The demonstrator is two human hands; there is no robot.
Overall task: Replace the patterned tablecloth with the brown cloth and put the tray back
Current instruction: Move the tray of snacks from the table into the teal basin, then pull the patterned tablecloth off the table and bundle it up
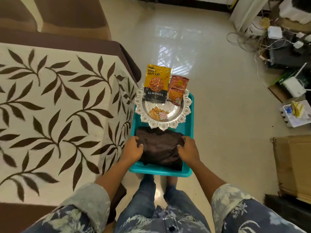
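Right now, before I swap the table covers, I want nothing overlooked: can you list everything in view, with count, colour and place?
patterned tablecloth: one, cream with brown leaves, table at left
tray: one, teal, before the person
brown cloth: one, dark brown, tray's near end
plate: one, silver, tray's far end
almond pouch: one, yellow and black, plate's far rim
snack packet: one, red-orange, beside pouch
loose almonds: several, tan, in plate
cardboard: one, brown, floor at right
left hand: grips cloth's left edge
right hand: grips cloth's right edge
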